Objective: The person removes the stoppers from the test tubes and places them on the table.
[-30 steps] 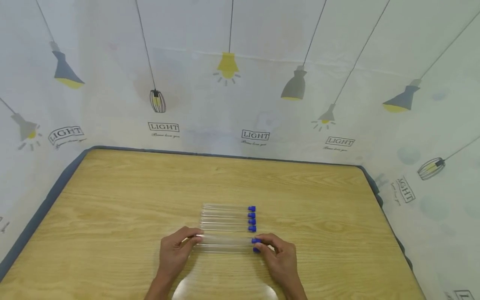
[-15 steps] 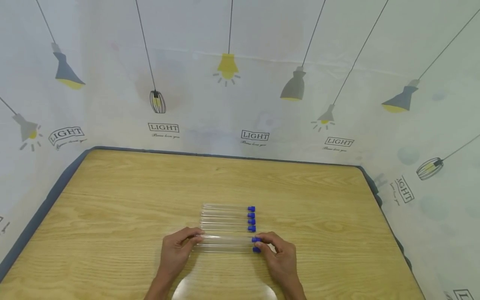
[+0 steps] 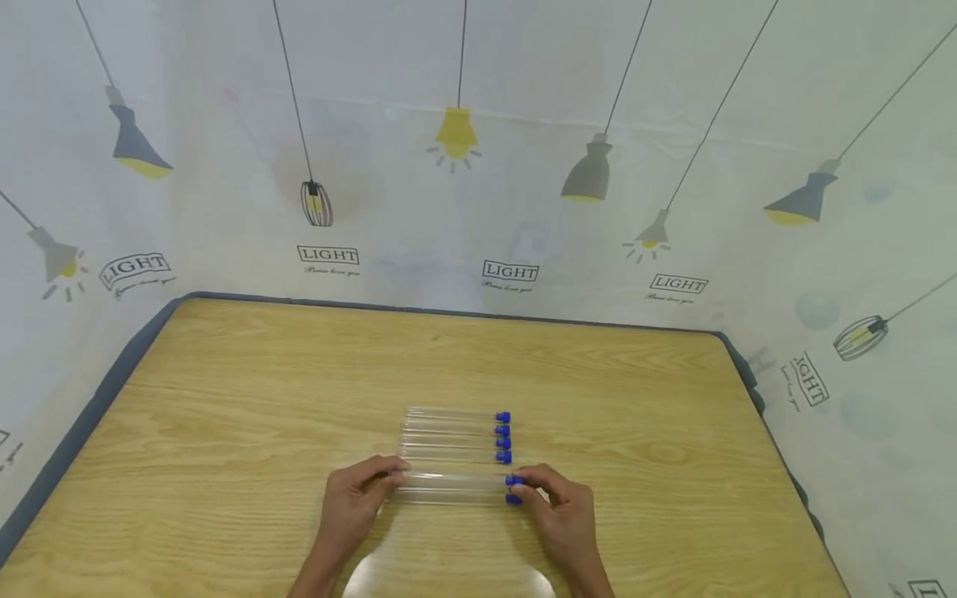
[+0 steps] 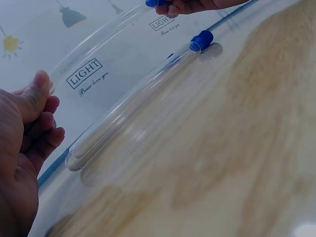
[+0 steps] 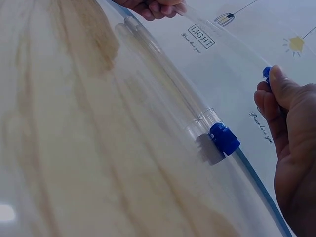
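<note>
A clear test tube (image 3: 456, 479) with a blue cap is held level above the table between both hands. My left hand (image 3: 350, 502) pinches its rounded end with thumb and fingers. At the other end, my right hand (image 3: 561, 513) pinches the blue cap (image 5: 266, 73), partly covering it. Beneath it, a second capped test tube (image 4: 133, 106) lies on the tabletop, apart from both hands, its cap pointing right. Just beyond, several matching test tubes (image 3: 449, 435) lie side by side in a row, blue caps all to the right.
The wood-grain table (image 3: 643, 415) has a dark blue edge (image 3: 449, 311) at the back and sides. Behind it rises a pale wall covering (image 3: 419, 216) printed with hanging lamps and the word LIGHT. Bright light reflections show at the table's near side.
</note>
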